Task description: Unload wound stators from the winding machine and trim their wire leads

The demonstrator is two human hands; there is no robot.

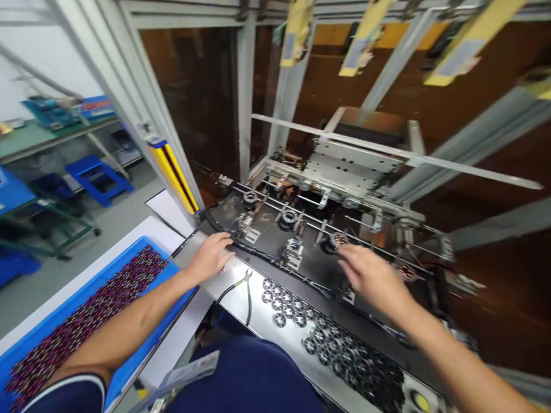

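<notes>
My left hand (210, 256) rests at the left end of the metal ledge (253, 307), fingers and thumb apart, with nothing visible in it. Stretched over the black machine bed (316, 261), my right hand (372, 275) has its fingertips close beside a copper-wound ring part (339, 238) in a fixture. Its fingers look apart; whether they touch the part I cannot tell. Two more ring parts, one at the left (249, 198) and one in the middle (289, 217), sit in holders. Between my hands, cutting pliers (248, 287) lie on the ledge.
Several round metal parts with star-shaped centres (331, 338) cover the ledge's right side. At the left, a blue tray (146, 244) holds many small dark-and-pink pieces. A yellow light-curtain bar (174, 175) stands on the frame post. Yellow tags (364, 37) hang overhead. A blue stool (99, 178) stands behind.
</notes>
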